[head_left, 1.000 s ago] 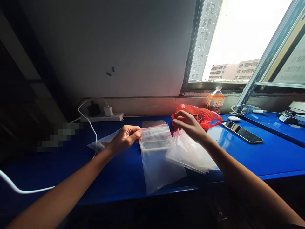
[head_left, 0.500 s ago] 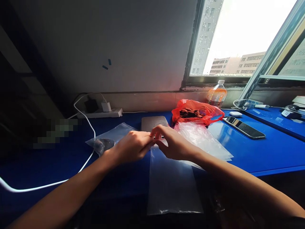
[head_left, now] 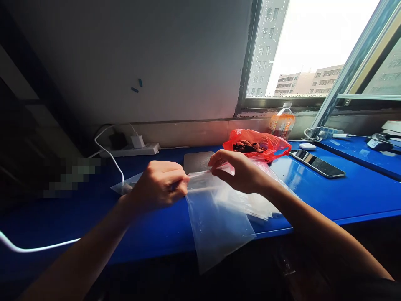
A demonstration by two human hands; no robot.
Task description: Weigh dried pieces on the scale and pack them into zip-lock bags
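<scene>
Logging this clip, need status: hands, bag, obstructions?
Left hand, right hand pinching top of clear bag. Lower end overlaps front edge of table. Possible snag: pile of bags, close right.

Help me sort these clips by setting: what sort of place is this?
Probably an indoor workspace beside a window, though whether home, dormitory or workshop I can't tell. The blue tabletop, the window with buildings outside, and the power strip with a plugged-in charger suggest it.
</scene>
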